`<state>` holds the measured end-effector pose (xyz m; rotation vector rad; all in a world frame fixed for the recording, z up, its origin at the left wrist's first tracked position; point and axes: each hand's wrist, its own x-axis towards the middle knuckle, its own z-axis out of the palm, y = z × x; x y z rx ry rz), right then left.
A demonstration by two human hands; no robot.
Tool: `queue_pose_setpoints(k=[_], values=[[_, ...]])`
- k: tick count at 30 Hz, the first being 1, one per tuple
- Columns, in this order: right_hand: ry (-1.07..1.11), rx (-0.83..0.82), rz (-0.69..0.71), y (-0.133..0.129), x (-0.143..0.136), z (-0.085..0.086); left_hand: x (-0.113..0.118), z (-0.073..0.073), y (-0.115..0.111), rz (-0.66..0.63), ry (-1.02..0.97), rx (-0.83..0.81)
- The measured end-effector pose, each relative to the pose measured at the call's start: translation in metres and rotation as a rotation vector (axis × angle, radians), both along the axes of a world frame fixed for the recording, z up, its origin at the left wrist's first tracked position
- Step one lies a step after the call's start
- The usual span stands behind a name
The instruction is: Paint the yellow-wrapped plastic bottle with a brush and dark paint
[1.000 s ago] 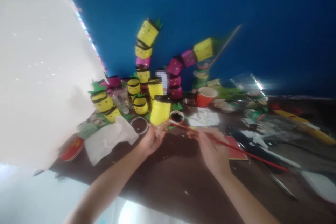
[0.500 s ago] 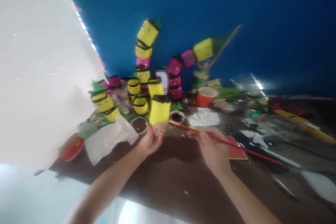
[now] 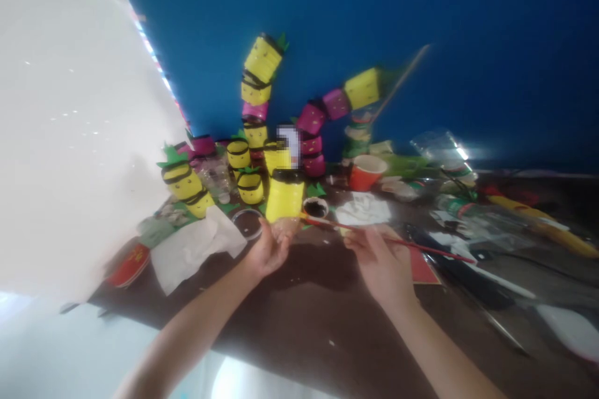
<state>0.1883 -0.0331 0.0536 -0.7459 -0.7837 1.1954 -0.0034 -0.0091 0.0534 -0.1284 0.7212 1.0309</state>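
Note:
My left hand (image 3: 271, 248) is closed around the clear lower end of a yellow-painted plastic bottle piece (image 3: 284, 199), which is tilted and has a dark band at its far end. In my right hand (image 3: 381, 259) is a paintbrush (image 3: 402, 242) with a long red handle, pinched between the fingers. Its tip touches or nearly touches the bottle piece's right side. Just behind the brush tip stands a small cup of dark paint (image 3: 316, 207). To the left of the bottle piece lies a round clear lid or ring (image 3: 248, 223).
Several yellow pots with faces (image 3: 250, 187) stand behind, below stacked yellow and magenta ones at the blue wall (image 3: 327, 12). White paper (image 3: 196, 252) lies left. A red cup (image 3: 366, 173), crumpled tissue (image 3: 364, 209) and clutter with a yellow-handled tool (image 3: 547, 224) are right.
My right hand has shifted slightly to the right. The paintbrush now lies at a flatter angle, its handle end higher. The left hand and bottle piece have barely moved.

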Motion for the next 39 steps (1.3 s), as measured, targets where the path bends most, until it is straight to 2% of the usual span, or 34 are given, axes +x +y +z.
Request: queue_pose_setpoints(k=[6,13,18,24,29,32,39], values=[[-0.007,-0.042,-0.008,0.0,-0.003,-0.003,0.001,0.0,-0.002,-0.041,-0.001,0.002],[-0.03,-0.061,-0.068,0.004,-0.005,-0.005,-0.007,-0.012,0.0,-0.111,-0.058,-0.001],[-0.009,-0.01,-0.119,0.005,0.0,-0.003,-0.011,-0.016,0.002,-0.062,-0.111,0.035],[-0.015,0.002,-0.033,-0.003,-0.005,0.0,-0.003,-0.005,-0.001,-0.031,-0.04,-0.026],[-0.06,-0.025,-0.121,-0.001,-0.006,-0.002,0.003,0.001,-0.002,-0.008,0.045,0.015],[-0.041,-0.002,-0.174,0.002,-0.003,0.0,0.004,0.0,-0.001,0.037,0.068,0.037],[-0.058,-0.029,-0.062,-0.004,-0.008,0.001,0.006,-0.012,-0.001,0.065,0.069,0.168]])
